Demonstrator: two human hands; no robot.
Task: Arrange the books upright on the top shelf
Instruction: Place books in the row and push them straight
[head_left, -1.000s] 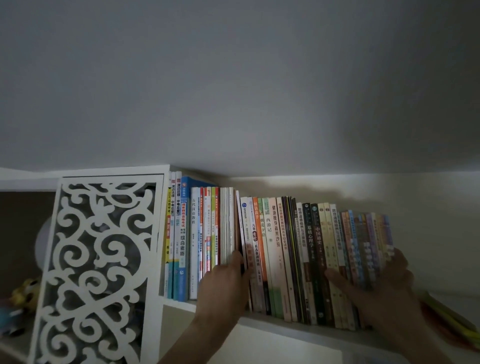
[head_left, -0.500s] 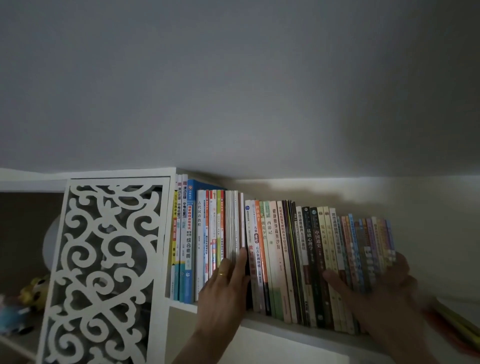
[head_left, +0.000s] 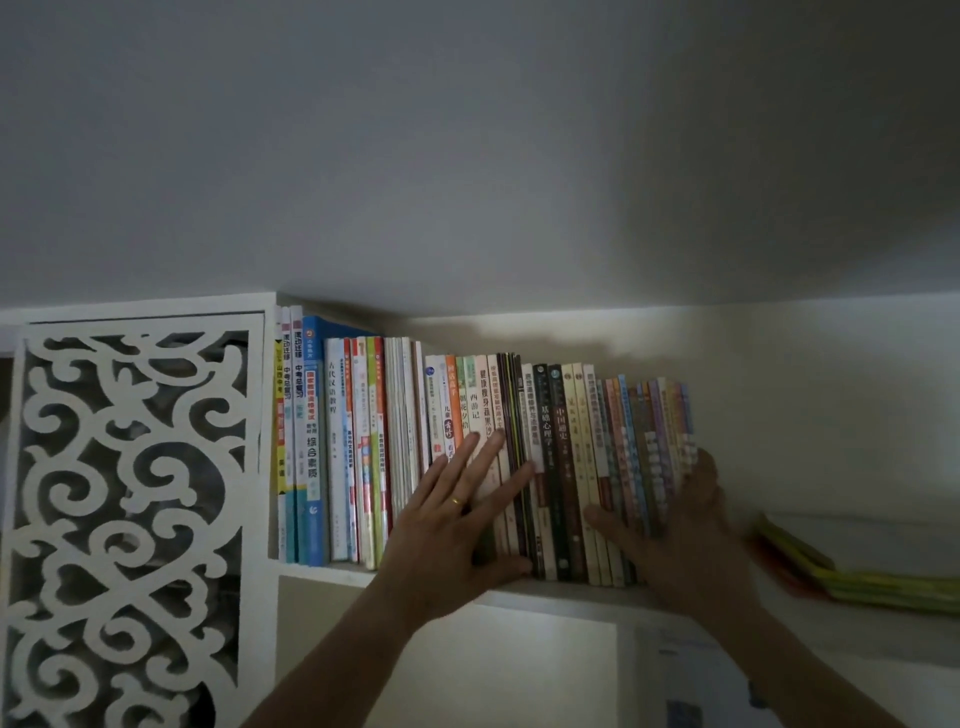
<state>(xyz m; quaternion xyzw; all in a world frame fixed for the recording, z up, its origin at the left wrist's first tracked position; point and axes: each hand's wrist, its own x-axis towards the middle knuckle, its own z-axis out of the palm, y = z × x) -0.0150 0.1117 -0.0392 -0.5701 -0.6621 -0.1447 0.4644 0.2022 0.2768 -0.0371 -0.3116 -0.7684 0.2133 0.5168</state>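
Observation:
A long row of books (head_left: 566, 447) stands upright on the white top shelf (head_left: 561, 592), from the carved panel on the left to a bit past the middle. My left hand (head_left: 457, 519) lies flat with spread fingers on the spines in the middle of the row; a gold ring is on one finger. My right hand (head_left: 685, 525) presses against the thin colourful books at the right end of the row, thumb on the spines, fingers hidden behind the last book.
A white carved lattice panel (head_left: 130, 509) closes the compartment to the left. A flat pile of green and yellow books (head_left: 852, 582) lies on the shelf at the far right. The ceiling is close above. The light is dim.
My left hand has come out of the gap between the books and now lies flat on the spines further right. The gap has closed. My right hand stays at the row's right end.

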